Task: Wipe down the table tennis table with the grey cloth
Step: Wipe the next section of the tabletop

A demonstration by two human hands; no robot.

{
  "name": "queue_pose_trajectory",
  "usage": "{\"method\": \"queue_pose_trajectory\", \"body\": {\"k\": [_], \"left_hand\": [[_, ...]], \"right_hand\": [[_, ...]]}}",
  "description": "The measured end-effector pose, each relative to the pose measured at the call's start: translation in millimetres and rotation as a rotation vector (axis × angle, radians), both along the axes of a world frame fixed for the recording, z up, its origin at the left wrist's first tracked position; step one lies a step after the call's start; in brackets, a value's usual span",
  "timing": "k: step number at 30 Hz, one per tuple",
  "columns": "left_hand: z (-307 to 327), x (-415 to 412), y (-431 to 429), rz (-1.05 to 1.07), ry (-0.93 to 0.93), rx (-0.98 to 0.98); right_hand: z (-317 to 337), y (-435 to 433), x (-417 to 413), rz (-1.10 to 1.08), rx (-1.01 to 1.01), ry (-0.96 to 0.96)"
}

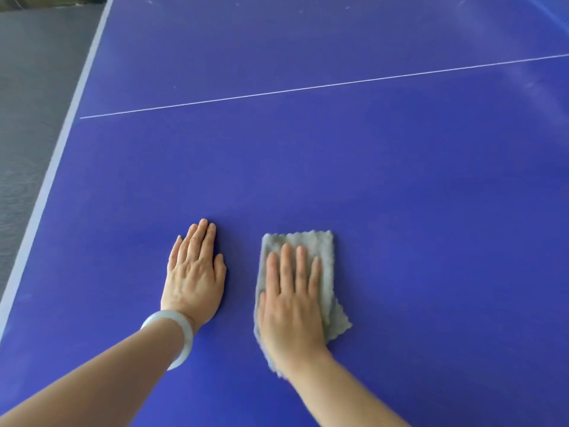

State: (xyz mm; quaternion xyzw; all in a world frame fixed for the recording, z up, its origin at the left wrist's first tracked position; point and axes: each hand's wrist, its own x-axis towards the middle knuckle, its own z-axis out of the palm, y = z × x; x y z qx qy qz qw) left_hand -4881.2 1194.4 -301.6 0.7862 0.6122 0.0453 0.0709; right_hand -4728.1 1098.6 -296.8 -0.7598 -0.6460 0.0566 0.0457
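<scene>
Grey floor point(30, 103), pale bangle point(187, 337), blurred olive strip point(46, 3), perhaps skirting

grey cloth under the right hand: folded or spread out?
Folded. The fuzzy grey microfibre cloth shows stacked layers, a lower one jutting out at its near right corner, under the flat right hand.

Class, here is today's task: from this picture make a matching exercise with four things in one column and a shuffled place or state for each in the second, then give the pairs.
Column one:
1. left hand
2. right hand
3. grey cloth
4. pale bangle

Column two:
A. worn on a wrist
B. flat on the bare blue table
C. lying under a palm
D. pressing down on fabric

Pairs: 1-B, 2-D, 3-C, 4-A
</scene>
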Motion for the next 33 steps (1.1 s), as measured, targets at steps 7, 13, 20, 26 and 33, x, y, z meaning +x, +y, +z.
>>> {"method": "queue_pose_trajectory", "body": {"k": [7, 13, 20, 26, 33], "left_hand": [[-4.5, 1.5, -10.2, 0.054, -0.065, 0.021], [-6.9, 23.5, -85.6, 0.094, -0.096, 0.008], [-7.7, 36.6, -127.6, 0.028, -0.062, -0.015], [-2.5, 40.6, -126.9, 0.050, -0.054, -0.023], [-3.7, 46.7, -119.8, 0.096, -0.046, 0.000]], "right_hand": [[-1.7, -48.5, 134.6, 0.009, 0.005, -0.038], [8.0, -44.5, 126.3, -0.428, -0.070, -0.047], [1.5, -130.2, 35.6, 0.333, 0.005, 0.113], [5.8, -81.3, 199.0, -0.137, -0.073, -0.070], [-0.9, -41.5, 155.4, -0.237, -0.021, -0.058]]}}
